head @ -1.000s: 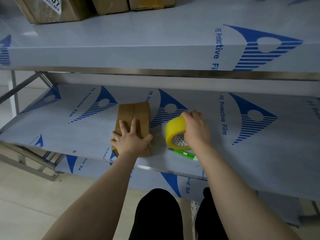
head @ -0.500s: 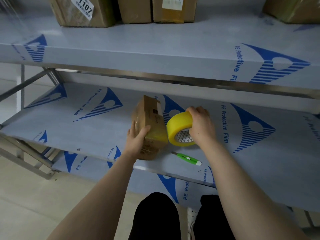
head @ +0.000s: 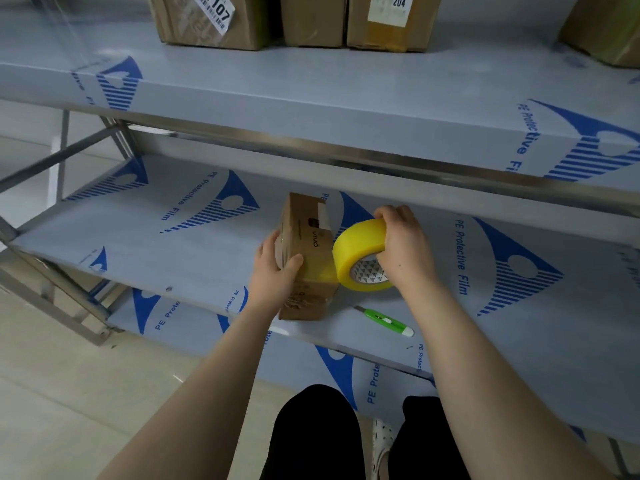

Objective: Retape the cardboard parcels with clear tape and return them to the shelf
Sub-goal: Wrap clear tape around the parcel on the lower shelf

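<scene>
Small brown cardboard parcel [head: 306, 258] held on the film-covered middle shelf [head: 173, 251], centre of frame.
The closed parcel is stood on edge and gripped by the left hand [head: 277, 275]; its contents are hidden. A yellow roll of tape [head: 360, 251], clasped by the right hand [head: 403, 247], is pressed against its right side. A green plastic cutter [head: 384, 320] is laid just below.

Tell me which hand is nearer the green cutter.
Right. The right hand, gripping the tape roll, is just beyond the green cutter; the left hand holds the parcel farther left.
</scene>
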